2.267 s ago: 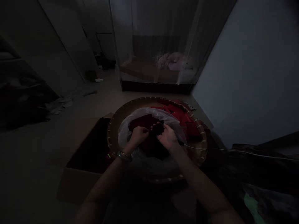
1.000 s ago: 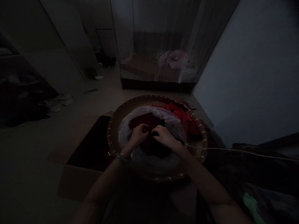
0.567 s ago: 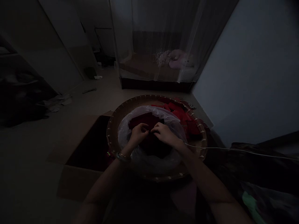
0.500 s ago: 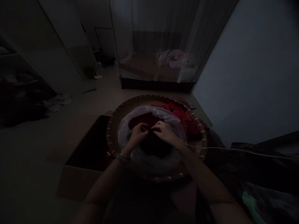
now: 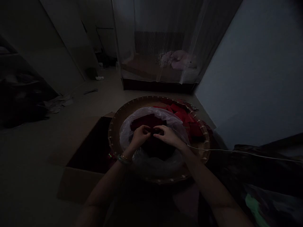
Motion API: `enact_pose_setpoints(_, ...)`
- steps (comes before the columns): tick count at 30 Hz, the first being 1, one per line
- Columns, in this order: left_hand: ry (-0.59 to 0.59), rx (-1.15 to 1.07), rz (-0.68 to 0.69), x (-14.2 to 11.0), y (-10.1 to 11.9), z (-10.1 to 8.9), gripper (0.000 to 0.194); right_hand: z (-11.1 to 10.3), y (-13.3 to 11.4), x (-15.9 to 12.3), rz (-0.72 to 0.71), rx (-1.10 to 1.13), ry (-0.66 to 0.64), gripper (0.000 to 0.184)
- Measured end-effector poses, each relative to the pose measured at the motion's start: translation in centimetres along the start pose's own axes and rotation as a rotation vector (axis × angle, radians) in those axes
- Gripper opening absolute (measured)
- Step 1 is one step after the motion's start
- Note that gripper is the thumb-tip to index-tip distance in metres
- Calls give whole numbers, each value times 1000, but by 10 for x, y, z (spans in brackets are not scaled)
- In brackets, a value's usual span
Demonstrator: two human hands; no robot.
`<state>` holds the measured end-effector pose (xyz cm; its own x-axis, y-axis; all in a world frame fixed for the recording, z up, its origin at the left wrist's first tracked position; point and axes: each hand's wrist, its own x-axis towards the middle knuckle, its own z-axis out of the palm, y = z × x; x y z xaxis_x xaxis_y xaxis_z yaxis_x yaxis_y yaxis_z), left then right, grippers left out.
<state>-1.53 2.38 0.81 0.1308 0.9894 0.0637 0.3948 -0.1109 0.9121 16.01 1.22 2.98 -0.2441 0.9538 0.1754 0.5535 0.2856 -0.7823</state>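
Note:
Close together over an open clear plastic bag (image 5: pixel 156 165) are my left hand (image 5: pixel 141 135) and my right hand (image 5: pixel 167 135). Each has its thumb and fingers curled toward a pinch, and whatever lies between the fingertips is too dark and small to name. Dark red pieces (image 5: pixel 148 120) fill the back of the bag under my hands; its front part is black in shadow. The bag sits in a round woven bamboo tray (image 5: pixel 123 108). Red packets (image 5: pixel 180 115) are heaped at the tray's right rear. Bangles circle my left wrist.
An open cardboard box (image 5: pixel 78 183) stands left of the tray. A thin white cord (image 5: pixel 220 150) runs from near my right wrist to the right. Behind stands a bed under a net (image 5: pixel 156 69); a pale wall (image 5: pixel 255 78) rises at right. The room is very dim.
My right hand's fingers have shifted slightly, with the index finger and thumb a little farther apart. My left hand, the bag and the tray stay almost where they were.

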Motion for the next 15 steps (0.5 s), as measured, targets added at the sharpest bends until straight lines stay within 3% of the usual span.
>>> enact_pose_setpoints(3,-9,-23,-4,-2,2,0,27,3,1,-1,11,-9,-70,20)
enact_pose_setpoints(6,-14,-14,-4,-3,2,1,28,2,-2,-1,21,-38,-50,13)
enact_pose_setpoints(15,9,-30,-4,-2,-5,1,28,-5,3,-6,-54,-55,265,17)
